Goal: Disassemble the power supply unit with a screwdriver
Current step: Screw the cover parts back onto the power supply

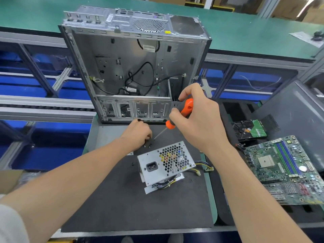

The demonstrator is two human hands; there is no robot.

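R hand wrapped tight round orange/blk screwdriver, ctr-right of frame. Shaft angled down-left, tip just beside L hand. L hand knuckles-up on mat, fingers curled down by small dark screws; tips hidden, can't tell if pinching. PSU lies on mat at frame ctr, grille + socket face up, wires out its right side. Open PC case upright, upper ctr. Mobo + HDD at right.

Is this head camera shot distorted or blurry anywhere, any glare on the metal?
Head view: wide-angle distortion bends the green bench top; the silver sheet-metal computer case has soft sheen, no harsh glare; the orange-handled screwdriver in the right hand looks soft; lighting even, shadows faint.
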